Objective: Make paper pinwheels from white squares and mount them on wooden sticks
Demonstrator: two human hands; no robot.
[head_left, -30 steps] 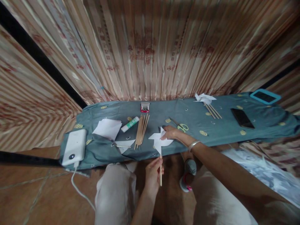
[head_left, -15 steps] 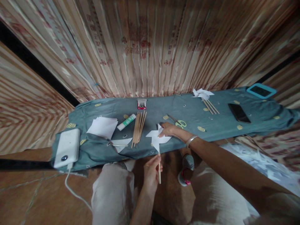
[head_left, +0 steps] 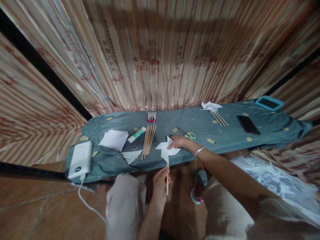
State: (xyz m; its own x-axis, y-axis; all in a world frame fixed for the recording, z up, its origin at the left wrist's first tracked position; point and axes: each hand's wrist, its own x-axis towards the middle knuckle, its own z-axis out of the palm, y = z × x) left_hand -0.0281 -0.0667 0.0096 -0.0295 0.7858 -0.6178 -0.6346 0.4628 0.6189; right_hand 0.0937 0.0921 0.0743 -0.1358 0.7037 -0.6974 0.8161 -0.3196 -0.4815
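Observation:
A white paper pinwheel [head_left: 165, 150] lies at the near edge of a low bench covered in blue-grey cloth [head_left: 200, 125]. Its wooden stick [head_left: 167, 181] hangs off the edge toward me. My left hand [head_left: 160, 181] is closed round the stick's lower part. My right hand [head_left: 178, 141] presses its fingertips on the pinwheel's centre; a metal bangle sits on that wrist.
On the cloth lie a bundle of wooden sticks [head_left: 148, 140], a glue stick [head_left: 137, 134], a stack of white paper [head_left: 113, 139], a small red box [head_left: 151, 117], green-handled scissors [head_left: 187, 134], finished pinwheels [head_left: 212, 107], a black phone [head_left: 247, 125], a blue-cased device [head_left: 269, 103] and a white power bank [head_left: 80, 159].
Both hands keep their hold on the pinwheel and stick. Only the head camera has shifted slightly.

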